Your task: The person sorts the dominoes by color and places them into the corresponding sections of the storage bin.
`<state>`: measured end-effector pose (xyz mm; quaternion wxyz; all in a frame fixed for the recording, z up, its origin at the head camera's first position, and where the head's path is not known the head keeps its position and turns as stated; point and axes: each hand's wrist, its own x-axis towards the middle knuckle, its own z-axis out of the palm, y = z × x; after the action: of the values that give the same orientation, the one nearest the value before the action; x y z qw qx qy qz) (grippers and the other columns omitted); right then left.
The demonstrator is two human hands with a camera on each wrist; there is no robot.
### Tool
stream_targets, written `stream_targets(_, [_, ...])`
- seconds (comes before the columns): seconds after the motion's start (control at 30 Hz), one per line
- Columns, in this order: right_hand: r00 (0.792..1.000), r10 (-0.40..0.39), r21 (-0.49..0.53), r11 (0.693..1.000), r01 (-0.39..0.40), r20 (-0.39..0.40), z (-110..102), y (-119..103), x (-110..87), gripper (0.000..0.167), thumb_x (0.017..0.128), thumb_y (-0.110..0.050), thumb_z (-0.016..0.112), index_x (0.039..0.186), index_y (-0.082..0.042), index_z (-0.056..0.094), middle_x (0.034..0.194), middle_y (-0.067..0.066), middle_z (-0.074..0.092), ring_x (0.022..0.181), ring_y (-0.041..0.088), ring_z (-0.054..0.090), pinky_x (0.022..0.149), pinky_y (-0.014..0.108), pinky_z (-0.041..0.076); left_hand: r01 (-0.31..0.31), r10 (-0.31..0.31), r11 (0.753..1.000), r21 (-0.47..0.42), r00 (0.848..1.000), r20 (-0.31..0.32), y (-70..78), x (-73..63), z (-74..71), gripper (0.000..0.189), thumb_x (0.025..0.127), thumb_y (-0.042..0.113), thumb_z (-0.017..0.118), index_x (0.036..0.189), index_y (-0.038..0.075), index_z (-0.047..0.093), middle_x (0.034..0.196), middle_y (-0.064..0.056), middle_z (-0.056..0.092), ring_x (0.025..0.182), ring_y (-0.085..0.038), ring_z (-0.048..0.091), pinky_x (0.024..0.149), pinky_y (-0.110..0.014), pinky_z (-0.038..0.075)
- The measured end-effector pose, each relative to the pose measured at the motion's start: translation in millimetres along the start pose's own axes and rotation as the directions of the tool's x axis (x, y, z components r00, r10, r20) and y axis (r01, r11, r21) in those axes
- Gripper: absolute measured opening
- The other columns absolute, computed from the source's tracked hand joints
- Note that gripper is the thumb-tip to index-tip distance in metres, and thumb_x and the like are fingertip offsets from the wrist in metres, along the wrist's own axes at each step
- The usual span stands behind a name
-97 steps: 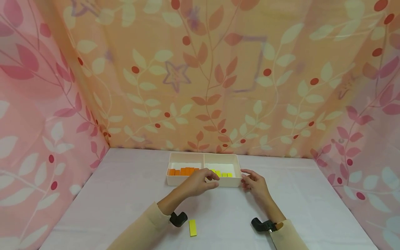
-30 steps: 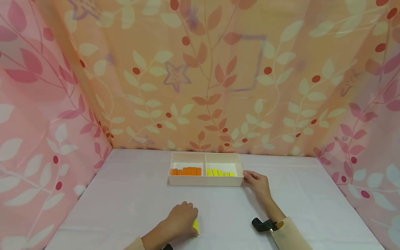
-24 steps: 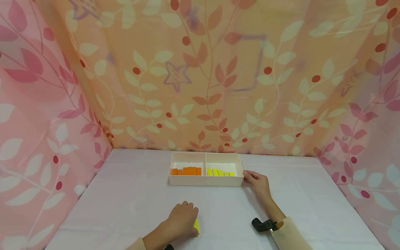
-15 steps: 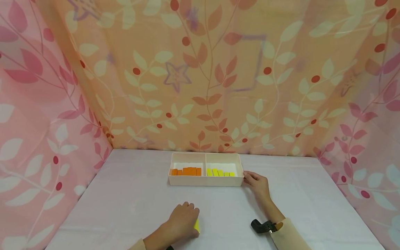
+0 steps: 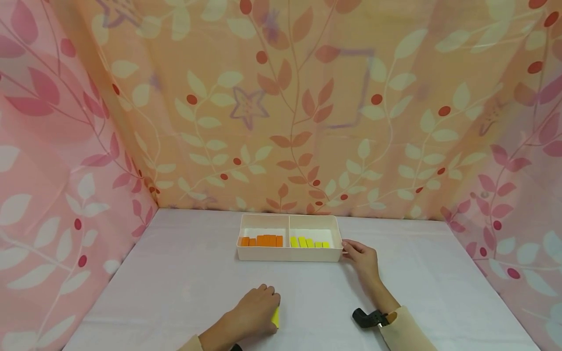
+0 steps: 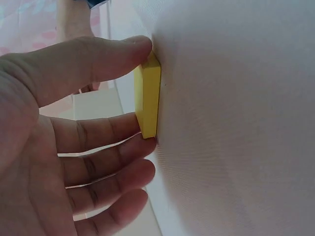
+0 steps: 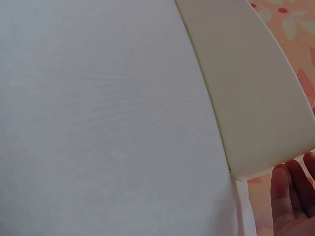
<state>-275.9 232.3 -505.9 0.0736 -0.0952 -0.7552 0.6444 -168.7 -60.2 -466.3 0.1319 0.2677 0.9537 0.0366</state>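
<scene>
My left hand (image 5: 256,309) is low on the table, left of centre, pinching a yellow rectangular block (image 6: 151,98) by its ends between thumb and fingers. In the left wrist view the block lies against the white tabletop, and the other fingers extend beside it. Farther back stands a cream two-compartment box (image 5: 263,254). Orange blocks (image 5: 266,241) are in its left compartment and yellow blocks (image 5: 309,243) in its right. At the box's right end, my right hand (image 5: 364,261) touches the wall with its fingertips; the right wrist view shows only part of these fingers.
A white cloth covers the table (image 5: 175,273). Behind it hangs an orange leaf-patterned curtain (image 5: 281,161), with pink patterned curtains (image 5: 39,204) along both sides. A black wrist camera (image 5: 369,318) sits on my right wrist.
My left hand has come back from above the box to the yellow block on the table and taken hold of it. It has stayed nearly still over the last second. My right hand remains at the box.
</scene>
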Motion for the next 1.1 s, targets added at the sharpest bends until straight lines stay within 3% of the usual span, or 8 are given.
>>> stream_targets(0.47, [1.0,-0.007,0.043,0.999,0.006,0.021,-1.1,0.2,-0.5,0.033,0.091,-0.013,0.067,0.115,0.009,0.066,0.097,0.009,0.074,0.077,0.004,0.068,0.072,0.027,0.058,-0.02,0.02,1.0,0.002,1.0,0.003,-0.2,-0.4,-0.3,0.036,0.072,0.036,0.083,0.099,0.018,0.067,0.088,0.005,0.057,0.079,-0.01,0.045,0.072,-0.027,0.045])
stream_targets(0.83, [0.999,0.026,0.029,0.999,-0.027,0.026,-1.6,-1.0,0.4,0.033,0.092,-0.014,0.067,0.118,0.007,0.065,0.102,0.016,0.073,0.076,0.006,0.068,0.071,0.027,0.058,-0.015,0.016,0.999,-0.039,1.0,0.017,-0.8,1.1,-0.3,0.036,0.072,0.035,0.083,0.1,0.019,0.067,0.09,0.006,0.058,0.079,-0.009,0.045,0.072,-0.026,0.044])
stream_targets(1.1, [0.999,0.038,0.02,0.999,-0.038,0.027,-2.6,-0.6,0.2,0.034,0.092,-0.016,0.067,0.118,0.006,0.066,0.099,0.01,0.074,0.076,0.007,0.068,0.073,0.027,0.058,-0.022,0.022,0.999,-0.044,1.0,0.005,-2.4,1.7,2.3,0.034,0.073,0.036,0.082,0.099,0.02,0.067,0.087,0.007,0.056,0.078,-0.008,0.044,0.072,-0.025,0.044])
